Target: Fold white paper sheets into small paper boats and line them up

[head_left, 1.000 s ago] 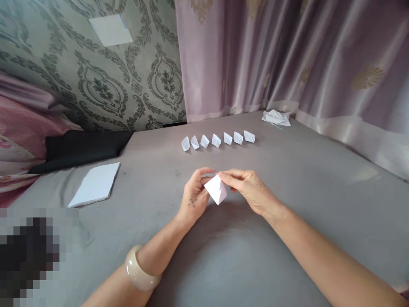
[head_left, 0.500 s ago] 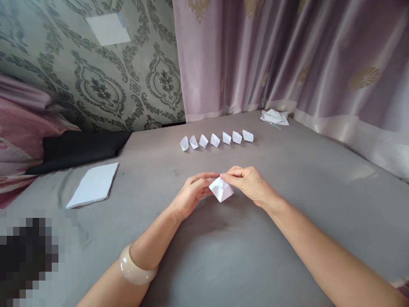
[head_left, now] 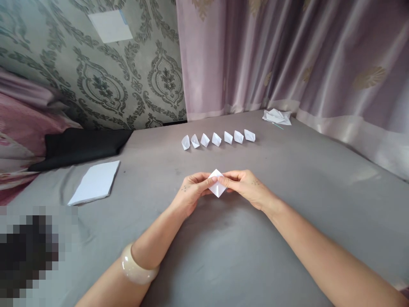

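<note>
A small diamond-shaped piece of folded white paper (head_left: 217,190) is held between my two hands, above the grey cloth surface. My left hand (head_left: 194,187) grips its left side, thumb on the front face and fingers behind. On the right side, my right hand (head_left: 245,184) pinches it the same way, and the two thumb tips nearly meet at its middle. The fingertips behind the paper are hidden. Beyond my hands stands a row of several small folded paper pieces (head_left: 216,139).
At the left lies a stack of white paper sheets (head_left: 96,182), with a black cloth (head_left: 83,147) behind it. Crumpled white paper (head_left: 276,117) and a thin green stick (head_left: 277,126) lie at the far right, near the curtain (head_left: 243,55). A white sheet (head_left: 110,26) hangs on the wall.
My left thumb has come onto the front of the folded paper, and my right thumb has slid down from its top corner to its middle. The paper has turned upright and shifted slightly left.
</note>
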Demonstrator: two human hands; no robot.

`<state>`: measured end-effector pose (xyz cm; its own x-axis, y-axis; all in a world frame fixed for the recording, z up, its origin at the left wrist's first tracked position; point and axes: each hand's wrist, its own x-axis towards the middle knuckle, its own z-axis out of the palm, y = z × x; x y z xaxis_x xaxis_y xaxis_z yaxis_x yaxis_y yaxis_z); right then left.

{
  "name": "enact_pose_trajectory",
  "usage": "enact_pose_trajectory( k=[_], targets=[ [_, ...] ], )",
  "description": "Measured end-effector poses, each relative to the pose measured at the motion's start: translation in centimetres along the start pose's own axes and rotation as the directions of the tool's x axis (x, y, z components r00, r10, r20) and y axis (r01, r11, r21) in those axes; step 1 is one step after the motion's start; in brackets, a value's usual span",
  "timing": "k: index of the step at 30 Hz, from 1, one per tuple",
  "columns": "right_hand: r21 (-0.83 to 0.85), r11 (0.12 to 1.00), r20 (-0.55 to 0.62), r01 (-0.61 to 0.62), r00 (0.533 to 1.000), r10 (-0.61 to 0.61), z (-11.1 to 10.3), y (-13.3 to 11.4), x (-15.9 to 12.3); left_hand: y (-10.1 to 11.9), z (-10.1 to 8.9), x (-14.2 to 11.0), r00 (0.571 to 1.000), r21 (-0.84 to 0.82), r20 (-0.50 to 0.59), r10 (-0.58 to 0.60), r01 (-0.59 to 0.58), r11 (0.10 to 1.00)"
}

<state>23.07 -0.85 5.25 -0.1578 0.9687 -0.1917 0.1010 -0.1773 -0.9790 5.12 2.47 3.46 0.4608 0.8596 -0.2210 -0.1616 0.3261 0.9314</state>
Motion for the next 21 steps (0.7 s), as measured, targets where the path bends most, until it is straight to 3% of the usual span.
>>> enact_pose_trajectory(
  k=[9, 17, 21],
  targets=[
    [0.005, 0.999, -0.032, -0.053, 0.998, 0.053, 0.2, 0.7, 0.4, -0.2, -0.2, 0.1, 1.0, 0.054, -0.01, 0.009, -0.009, 0.998],
    [0.066, 0.992, -0.072, -0.11, 0.991, 0.115, 0.4, 1.7, 1.0, -0.6, -0.4, 0.4, 0.994, 0.126, -0.109, -0.027, 0.041, 0.991],
    [-0.026, 0.993, -0.15, -0.116, 0.982, 0.111, 0.7, 2.1, 1.4, -0.4, -0.7, 0.5, 0.994, 0.19, -0.101, -0.032, 0.051, 0.98]
  ],
)
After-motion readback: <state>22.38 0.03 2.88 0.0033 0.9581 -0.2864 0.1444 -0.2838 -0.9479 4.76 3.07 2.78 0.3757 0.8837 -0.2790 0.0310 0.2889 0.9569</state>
